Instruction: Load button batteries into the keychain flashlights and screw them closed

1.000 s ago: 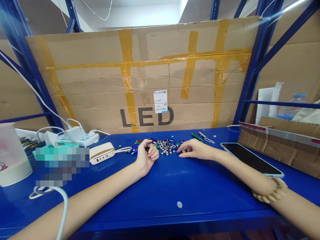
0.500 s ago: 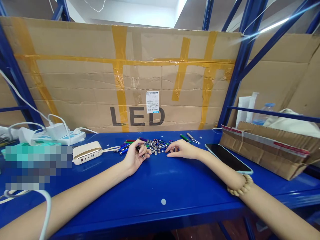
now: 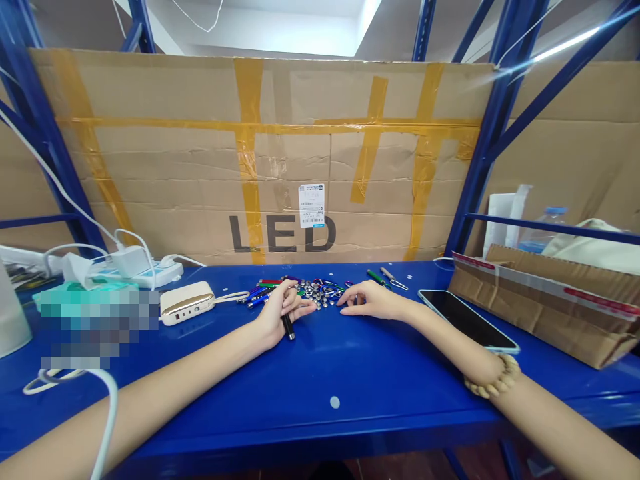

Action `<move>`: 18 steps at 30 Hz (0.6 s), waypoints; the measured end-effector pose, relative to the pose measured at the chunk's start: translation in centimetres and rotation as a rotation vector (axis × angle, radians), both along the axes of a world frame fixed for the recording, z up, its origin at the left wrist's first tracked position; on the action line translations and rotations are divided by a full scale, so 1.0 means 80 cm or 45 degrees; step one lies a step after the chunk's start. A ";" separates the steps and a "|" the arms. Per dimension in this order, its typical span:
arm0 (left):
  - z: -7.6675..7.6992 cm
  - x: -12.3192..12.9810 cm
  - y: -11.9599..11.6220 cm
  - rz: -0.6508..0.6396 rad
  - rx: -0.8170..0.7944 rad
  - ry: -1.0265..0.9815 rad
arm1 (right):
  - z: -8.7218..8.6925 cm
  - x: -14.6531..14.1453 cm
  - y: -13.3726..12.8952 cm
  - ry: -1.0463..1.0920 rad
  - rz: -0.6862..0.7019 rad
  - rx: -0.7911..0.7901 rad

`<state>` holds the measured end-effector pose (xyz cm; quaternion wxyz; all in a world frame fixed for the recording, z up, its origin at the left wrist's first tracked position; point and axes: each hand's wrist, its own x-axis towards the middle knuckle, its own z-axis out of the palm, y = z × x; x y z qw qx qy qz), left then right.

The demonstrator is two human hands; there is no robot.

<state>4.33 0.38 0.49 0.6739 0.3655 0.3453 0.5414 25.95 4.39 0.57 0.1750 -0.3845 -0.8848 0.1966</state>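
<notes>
My left hand (image 3: 285,311) is closed around a slim black tube (image 3: 289,327), whose lower end sticks out beneath the fingers; the rest of it is hidden. My right hand (image 3: 367,300) hovers low at the right edge of a pile of small shiny metal parts (image 3: 320,293), fingers curved, thumb apart, and nothing visible in them. Behind my left hand lie several blue, red and dark pen-shaped tubes (image 3: 257,295), partly covered by it. Beyond my right hand are a green tube (image 3: 377,277) and a silver one with a wire clip (image 3: 393,277).
A cream power bank (image 3: 187,303) with a strap lies left, near a white power strip (image 3: 163,273) and cables. On the right are a phone (image 3: 467,320) and an open cardboard box (image 3: 540,307). A large taped cardboard sheet (image 3: 200,167) stands behind the blue tabletop (image 3: 280,393).
My left hand has turned so the black tube now points down out of the fingers. The right hand keeps nearly the same pose. The view has shifted slightly left.
</notes>
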 end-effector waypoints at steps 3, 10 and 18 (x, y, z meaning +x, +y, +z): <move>0.000 -0.001 -0.002 0.014 0.029 -0.010 | -0.001 -0.001 0.001 -0.002 -0.002 -0.006; 0.000 -0.002 -0.002 0.029 0.029 -0.044 | -0.004 0.000 0.006 -0.012 -0.010 -0.009; -0.006 -0.004 0.003 -0.017 0.049 -0.044 | -0.001 -0.002 0.000 -0.001 -0.026 -0.031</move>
